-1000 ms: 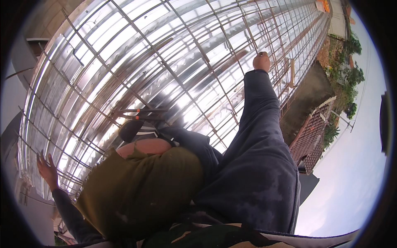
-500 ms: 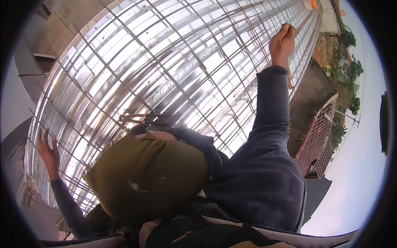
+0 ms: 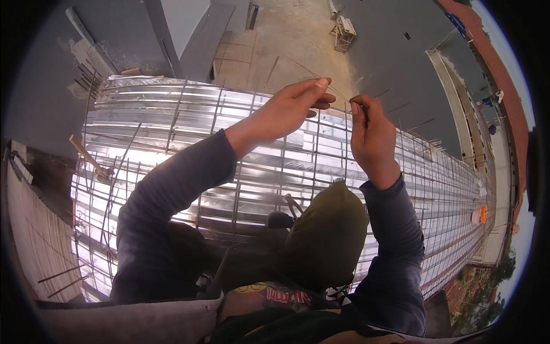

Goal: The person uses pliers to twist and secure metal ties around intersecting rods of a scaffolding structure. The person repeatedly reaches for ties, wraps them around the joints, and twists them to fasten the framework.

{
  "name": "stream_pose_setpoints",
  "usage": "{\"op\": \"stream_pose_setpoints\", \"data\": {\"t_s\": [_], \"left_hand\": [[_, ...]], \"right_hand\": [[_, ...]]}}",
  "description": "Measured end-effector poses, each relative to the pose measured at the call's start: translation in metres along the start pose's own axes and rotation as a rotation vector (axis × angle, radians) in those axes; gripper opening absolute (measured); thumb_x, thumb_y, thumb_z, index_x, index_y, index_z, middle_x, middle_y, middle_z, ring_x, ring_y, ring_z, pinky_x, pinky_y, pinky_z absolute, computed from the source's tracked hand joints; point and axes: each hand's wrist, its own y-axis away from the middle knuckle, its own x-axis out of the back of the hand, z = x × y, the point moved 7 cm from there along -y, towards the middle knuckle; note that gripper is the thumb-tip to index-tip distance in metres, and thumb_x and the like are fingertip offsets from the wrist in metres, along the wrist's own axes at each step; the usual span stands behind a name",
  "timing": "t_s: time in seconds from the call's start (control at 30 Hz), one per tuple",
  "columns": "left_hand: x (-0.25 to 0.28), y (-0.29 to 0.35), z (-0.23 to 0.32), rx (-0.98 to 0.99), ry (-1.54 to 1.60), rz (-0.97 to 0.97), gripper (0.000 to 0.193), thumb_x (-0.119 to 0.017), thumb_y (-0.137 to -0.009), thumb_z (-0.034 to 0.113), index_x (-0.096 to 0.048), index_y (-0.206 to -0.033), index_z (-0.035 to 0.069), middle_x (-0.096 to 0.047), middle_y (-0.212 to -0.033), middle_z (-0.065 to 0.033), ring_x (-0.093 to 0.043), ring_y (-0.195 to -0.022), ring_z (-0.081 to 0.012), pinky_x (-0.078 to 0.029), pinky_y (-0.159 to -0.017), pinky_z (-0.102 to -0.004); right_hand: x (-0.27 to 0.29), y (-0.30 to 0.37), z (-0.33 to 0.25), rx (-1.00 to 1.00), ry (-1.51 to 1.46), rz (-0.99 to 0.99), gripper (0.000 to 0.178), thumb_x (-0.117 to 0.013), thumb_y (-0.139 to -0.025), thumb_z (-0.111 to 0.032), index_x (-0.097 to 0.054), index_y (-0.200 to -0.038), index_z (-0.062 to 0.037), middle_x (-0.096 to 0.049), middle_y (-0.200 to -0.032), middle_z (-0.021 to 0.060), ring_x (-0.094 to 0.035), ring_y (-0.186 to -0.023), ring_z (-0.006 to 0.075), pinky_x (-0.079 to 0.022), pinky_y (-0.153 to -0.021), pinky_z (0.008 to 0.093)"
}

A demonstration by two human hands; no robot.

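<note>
A thin tie wire (image 3: 339,93) runs between my two hands above the far edge of a rebar grid (image 3: 317,146). My left hand (image 3: 289,112) pinches it between thumb and forefinger, its other fingers loosely bent. Close by on the right, my right hand (image 3: 375,137) grips the wire with thumb and curled fingers. One end of the wire sticks out past my left fingertips, toward the far side. Beside my knee lies a pair of pincers (image 3: 293,205) on the grid, partly hidden by my leg.
Shiny corrugated metal decking (image 3: 143,123) lies under the bars. A hammer (image 3: 91,157) rests at the left. Bar ends stick out along the far edge, beyond which a concrete floor (image 3: 286,34) lies lower down. Far right sits an orange and white object (image 3: 480,215).
My view has swung round toward the far edge and the lower floor. Both hands have come together from wide apart. The left one, earlier spread over the bars, now pinches the wire.
</note>
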Motion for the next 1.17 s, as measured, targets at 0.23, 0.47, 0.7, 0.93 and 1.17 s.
{"op": "stream_pose_setpoints", "data": {"t_s": [0.23, 0.47, 0.7, 0.93, 1.17], "left_hand": [[0.095, 0.068, 0.063, -0.167, 0.457, 0.37, 0.043, -0.035, -0.121, 0.034, -0.06, -0.132, 0.002, -0.05, -0.081, 0.0014, -0.05, -0.071, -0.0113, -0.05, -0.073, -0.0331], [0.213, 0.089, 0.079, -0.286, 0.327, 0.588, 0.039, -0.041, -0.118, 0.035, -0.062, -0.124, 0.003, -0.042, -0.074, 0.0038, -0.035, -0.061, -0.009, -0.034, -0.056, -0.0279], [0.369, 0.163, 0.117, -0.439, 0.197, 0.92, 0.032, -0.047, -0.116, 0.028, -0.06, -0.132, 0.004, -0.036, -0.069, 0.0058, -0.03, -0.054, -0.0073, -0.028, -0.047, -0.0262], [0.462, 0.324, 0.141, -0.308, -0.121, 1.3, 0.047, -0.036, -0.121, 0.029, -0.059, -0.14, -0.007, -0.03, -0.073, 0.0037, -0.022, -0.06, -0.0093, -0.026, -0.055, -0.028], [0.405, 0.303, 0.193, -0.184, -0.408, 1.225, 0.056, -0.038, -0.121, 0.033, -0.041, -0.163, -0.003, -0.026, -0.076, 0.0031, -0.022, -0.065, -0.0093, -0.029, -0.06, -0.0253]], "right_hand": [[-0.091, -0.001, -0.1, 0.012, -0.282, -0.414, 0.024, -0.057, -0.109, -0.011, -0.055, -0.132, -0.0062, -0.064, -0.075, 0.0197, -0.063, -0.064, 0.0411, -0.048, -0.061, 0.0491], [-0.115, 0.049, -0.054, -0.277, -0.38, -0.637, 0.023, -0.054, -0.114, -0.023, -0.065, -0.119, -0.0039, -0.053, -0.069, 0.0119, -0.049, -0.063, 0.0208, -0.041, -0.063, 0.0382], [-0.103, 0.126, 0.028, -0.329, -0.106, -0.621, 0.023, -0.056, -0.113, -0.026, -0.066, -0.122, -0.0076, -0.072, -0.09, 0.0238, -0.07, -0.083, 0.046, -0.054, -0.072, 0.0481], [-0.14, 0.219, 0.104, -0.542, -0.271, -0.58, 0.031, -0.05, -0.116, -0.032, -0.066, -0.118, -0.0056, -0.065, -0.076, 0.0206, -0.061, -0.064, 0.0362, -0.05, -0.066, 0.0445], [-0.134, 0.285, 0.159, -0.491, 0.011, -0.517, 0.026, -0.075, -0.098, -0.019, -0.072, -0.123, -0.0115, -0.069, -0.116, 0.0174, -0.068, -0.105, 0.0363, -0.056, -0.089, 0.0477]]}}
